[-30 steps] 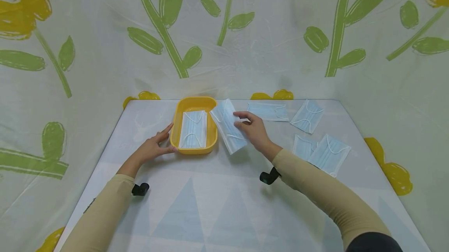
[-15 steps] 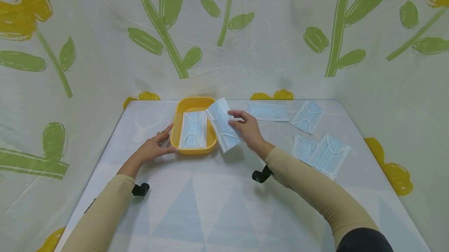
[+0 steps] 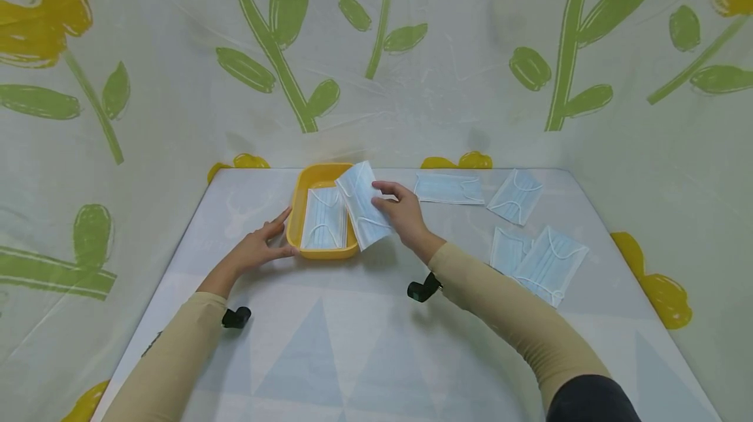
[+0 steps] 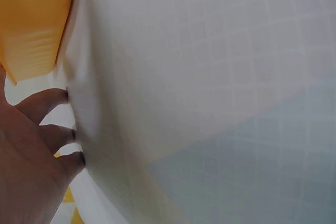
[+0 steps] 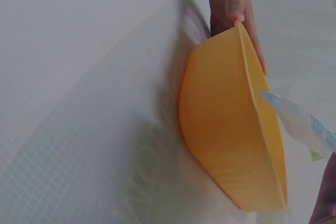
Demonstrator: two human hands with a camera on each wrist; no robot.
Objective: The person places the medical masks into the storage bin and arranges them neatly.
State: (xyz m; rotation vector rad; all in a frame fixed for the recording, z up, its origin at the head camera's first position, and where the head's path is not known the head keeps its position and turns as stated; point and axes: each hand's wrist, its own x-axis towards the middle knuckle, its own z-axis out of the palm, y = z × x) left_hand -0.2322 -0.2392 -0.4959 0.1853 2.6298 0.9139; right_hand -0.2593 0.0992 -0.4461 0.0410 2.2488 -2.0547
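Note:
A yellow tray (image 3: 327,254) stands at the back of the table, with a stack of light blue face masks (image 3: 320,216) lying in it. My left hand (image 3: 254,251) touches its left side, thumb at the near corner and index finger along the wall; in the left wrist view its other fingers (image 4: 55,137) rest on the table. My right hand (image 3: 406,213) pinches a face mask (image 3: 359,200) by its right edge, tilted above the tray's right rim. A corner of this mask (image 5: 294,116) shows over the rim in the right wrist view, where most of the right hand is hidden.
Right of the right hand, a mask (image 3: 450,188) lies flat at the table's back edge, with another mask (image 3: 516,196) beside it. Nearer, two masks overlap, the upper mask (image 3: 553,264) partly covering the lower mask (image 3: 507,247). A patterned cloth (image 3: 459,69) hangs behind the table.
My right hand has moved left with the mask, bringing it from beside the tray to over its right rim. The left hand and tray have stayed put.

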